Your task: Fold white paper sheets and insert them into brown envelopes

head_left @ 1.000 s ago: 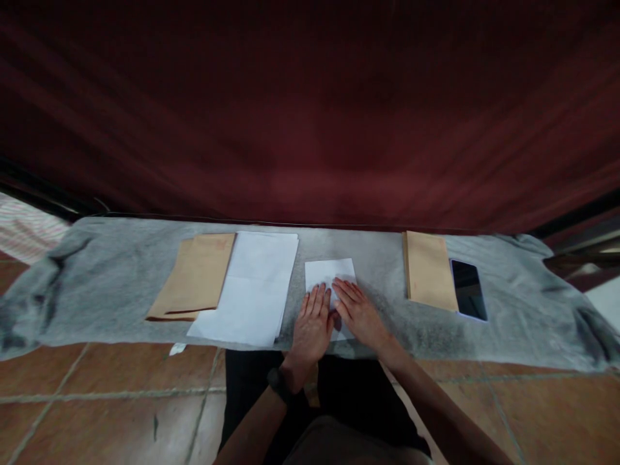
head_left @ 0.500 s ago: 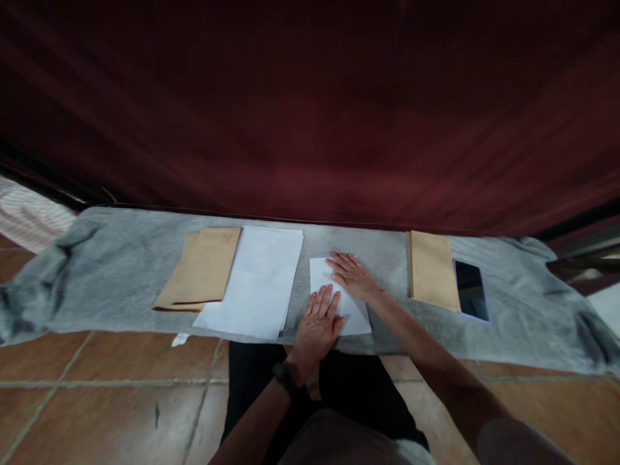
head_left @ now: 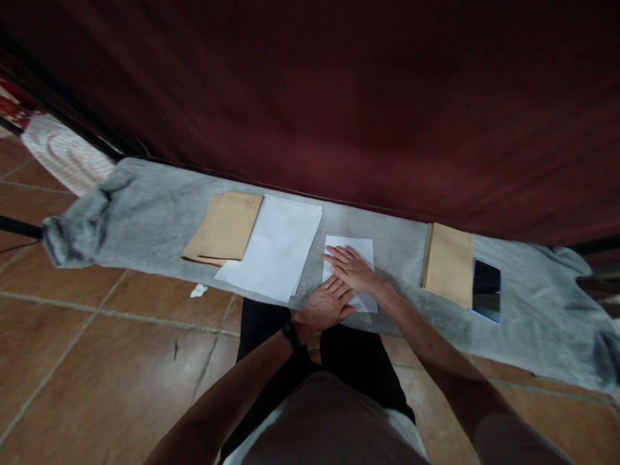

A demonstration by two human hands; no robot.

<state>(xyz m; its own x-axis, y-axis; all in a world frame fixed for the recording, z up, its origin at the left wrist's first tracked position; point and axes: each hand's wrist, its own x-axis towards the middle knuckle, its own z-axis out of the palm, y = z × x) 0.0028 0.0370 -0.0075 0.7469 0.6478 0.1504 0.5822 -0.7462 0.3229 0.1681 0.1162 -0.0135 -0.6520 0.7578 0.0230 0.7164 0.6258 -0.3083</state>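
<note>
A folded sheet of white paper (head_left: 364,302) lies on the grey cloth in front of me. Flat across it rests my right hand (head_left: 352,268), fingers stretched out toward the upper left. My left hand (head_left: 327,305), with a dark band at its wrist, lies open on the paper's lower left part, its fingertips reaching under or against my right hand. Neither hand grips anything. Left of the hands is a stack of larger white sheets (head_left: 278,248), partly beneath several brown envelopes (head_left: 230,226).
Another pile of brown envelopes (head_left: 449,265) lies to the right, beside a dark-screened phone (head_left: 486,290). Grey cloth (head_left: 155,219) covers the long narrow surface. A dark red curtain-like sheet (head_left: 339,116) rises behind it. A white scrap (head_left: 198,290) is on the tiled floor (head_left: 121,361).
My hands have come together on the paper, the left one moving in close against the right. The camera view has tilted and shifted.
</note>
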